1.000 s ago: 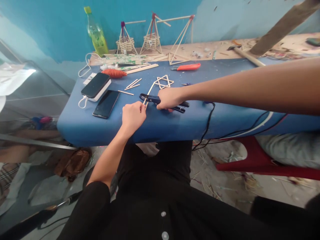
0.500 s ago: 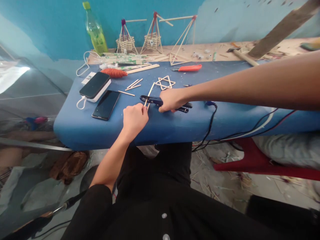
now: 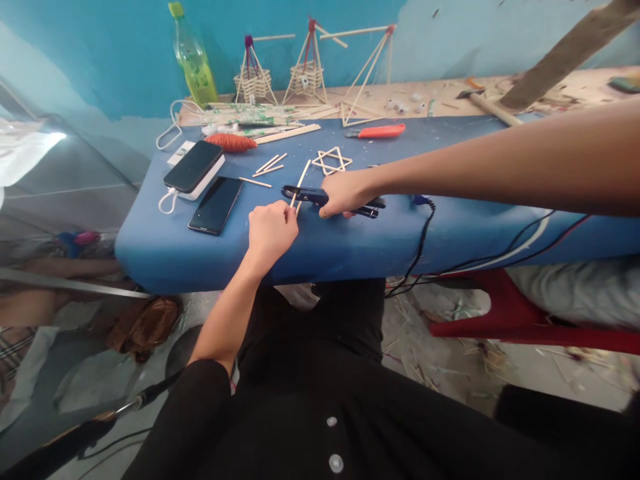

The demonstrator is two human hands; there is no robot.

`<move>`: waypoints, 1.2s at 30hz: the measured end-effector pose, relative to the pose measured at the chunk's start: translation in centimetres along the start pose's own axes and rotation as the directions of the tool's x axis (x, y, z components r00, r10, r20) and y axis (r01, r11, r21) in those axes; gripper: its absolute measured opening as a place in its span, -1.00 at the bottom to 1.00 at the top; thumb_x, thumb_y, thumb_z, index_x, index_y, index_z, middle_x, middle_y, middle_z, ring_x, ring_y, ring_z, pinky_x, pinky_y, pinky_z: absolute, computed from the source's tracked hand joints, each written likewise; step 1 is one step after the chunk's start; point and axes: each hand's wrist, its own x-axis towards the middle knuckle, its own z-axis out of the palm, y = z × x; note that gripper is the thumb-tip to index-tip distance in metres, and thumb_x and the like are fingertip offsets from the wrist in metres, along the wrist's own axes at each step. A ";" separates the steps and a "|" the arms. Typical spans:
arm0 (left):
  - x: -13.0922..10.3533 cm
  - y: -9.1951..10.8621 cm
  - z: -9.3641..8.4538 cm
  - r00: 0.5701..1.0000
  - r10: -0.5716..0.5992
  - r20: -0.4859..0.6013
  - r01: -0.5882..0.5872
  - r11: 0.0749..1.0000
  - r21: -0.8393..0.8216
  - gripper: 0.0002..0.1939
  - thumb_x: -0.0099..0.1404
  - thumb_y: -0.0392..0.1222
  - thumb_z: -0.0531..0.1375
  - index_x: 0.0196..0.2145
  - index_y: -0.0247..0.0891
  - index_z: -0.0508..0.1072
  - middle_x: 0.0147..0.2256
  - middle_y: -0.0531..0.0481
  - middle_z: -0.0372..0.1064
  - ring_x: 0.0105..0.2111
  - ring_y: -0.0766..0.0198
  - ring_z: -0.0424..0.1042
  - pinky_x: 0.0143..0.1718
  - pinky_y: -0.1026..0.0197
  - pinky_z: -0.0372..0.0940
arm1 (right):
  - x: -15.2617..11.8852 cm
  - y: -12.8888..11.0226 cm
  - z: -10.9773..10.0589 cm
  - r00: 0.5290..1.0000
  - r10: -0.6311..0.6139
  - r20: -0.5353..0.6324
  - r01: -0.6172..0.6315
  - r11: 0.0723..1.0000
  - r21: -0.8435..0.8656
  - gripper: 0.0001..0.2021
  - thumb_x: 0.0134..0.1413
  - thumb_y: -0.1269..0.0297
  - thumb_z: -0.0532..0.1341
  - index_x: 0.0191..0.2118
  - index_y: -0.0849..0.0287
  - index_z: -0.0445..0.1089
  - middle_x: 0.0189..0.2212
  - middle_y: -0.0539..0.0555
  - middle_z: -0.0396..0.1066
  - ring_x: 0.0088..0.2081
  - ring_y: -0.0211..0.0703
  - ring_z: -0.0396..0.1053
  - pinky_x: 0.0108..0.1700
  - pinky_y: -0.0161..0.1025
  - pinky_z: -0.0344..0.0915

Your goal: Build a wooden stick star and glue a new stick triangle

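The left hand (image 3: pixel 273 230)'s grip pinches a slim pale wooden stick (image 3: pixel 304 173), uncut as far as visible, over the blue-covered counter (image 3: pixel 345 250). The stick crosses the head of a dark hand tool (image 3: pixel 313 196); the right hand (image 3: pixel 345 192)'s grip wraps its handles. Beyond, four short pale wooden pieces (image 3: pixel 269 171) lie loose; a six-pointed pale stick star (image 3: pixel 334 156) looks complete. Behind stand three stick frames (image 3: pixel 313 79).

Blue counter (image 3: pixel 345 257): evenly lit, soft sheen on front curve.
Left side: white glare patch.
Left hand (image 3: pixel 273 230): outline clear, detail soft.
Black shirt (image 3: pixel 280 413): dark, folds faint.
Picture edges: wide-angle stretch, smeared.
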 end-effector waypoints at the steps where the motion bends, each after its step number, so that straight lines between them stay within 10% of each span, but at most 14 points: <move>1: 0.1 -0.2 0.1 1.000 0.012 -0.024 -0.013 0.999 -0.036 -0.70 0.53 -0.13 0.18 -0.32 -0.21 0.63 -0.29 -0.15 0.69 -0.24 0.00 0.64 -0.14 0.05 0.31 | 0.0 0.2 0.1 1.000 -0.003 -0.004 0.003 0.999 0.040 -0.66 0.31 0.20 0.28 -0.49 0.23 0.44 -0.50 0.17 0.49 -0.42 -0.08 0.46 -0.22 -0.11 0.38; 12: -0.1 0.2 -0.8 0.955 0.022 -0.295 -0.143 0.908 -0.394 -0.69 0.48 0.01 0.23 -0.30 -0.17 0.68 -0.56 0.08 0.50 -0.53 0.28 0.42 -0.29 0.19 0.32 | -1.0 1.7 1.8 0.981 -0.039 -0.190 0.119 0.893 0.435 -0.81 0.21 0.31 0.35 -0.38 0.16 0.34 -0.47 0.07 0.45 -0.43 -0.14 0.46 -0.36 -0.21 0.42; 16: -0.5 1.4 -2.5 0.913 -0.009 -0.408 -0.211 0.846 -0.490 -0.61 0.50 0.12 0.21 -0.23 -0.18 0.70 -0.53 0.07 0.54 -0.51 0.29 0.48 -0.31 0.22 0.37 | -2.3 1.7 1.8 0.919 -0.059 -0.389 0.311 0.714 0.628 -0.81 0.17 0.34 0.37 -0.27 0.14 0.31 -0.42 0.01 0.38 -0.38 -0.17 0.48 -0.33 -0.25 0.48; 25: -2.7 3.8 0.1 0.945 0.134 -0.299 -0.262 0.859 -0.441 -0.80 0.45 -0.06 0.30 -0.28 -0.17 0.66 -0.39 0.02 0.64 -0.41 0.27 0.56 -0.26 0.22 0.40 | -3.3 0.5 2.5 0.835 -0.020 -0.550 0.488 0.487 0.724 -0.88 0.20 0.42 0.29 -0.29 0.16 0.30 -0.44 -0.02 0.31 -0.43 -0.23 0.40 -0.35 -0.28 0.42; 31: -4.2 4.0 1.7 0.919 0.067 -0.389 -0.254 0.855 -0.452 -0.77 0.43 -0.04 0.28 -0.36 -0.16 0.47 -0.48 0.08 0.42 -0.48 0.31 0.41 -0.33 0.24 0.33 | -2.9 0.1 3.0 0.842 -0.002 -0.540 0.440 0.582 0.684 -0.86 0.29 0.32 0.29 -0.26 0.14 0.30 -0.43 0.00 0.35 -0.39 -0.20 0.43 -0.35 -0.29 0.43; 36: -2.6 1.8 -0.3 0.886 -0.166 -0.432 -0.125 0.813 -0.569 -0.59 0.47 0.11 0.27 0.10 -0.18 0.41 -0.04 -0.10 0.57 -0.51 0.40 0.43 -0.43 0.28 0.29 | -2.5 0.1 3.5 0.917 -0.011 -0.398 0.279 0.731 0.623 -0.82 0.34 0.28 0.30 -0.28 0.15 0.31 -0.51 0.03 0.41 -0.48 -0.20 0.43 -0.42 -0.28 0.37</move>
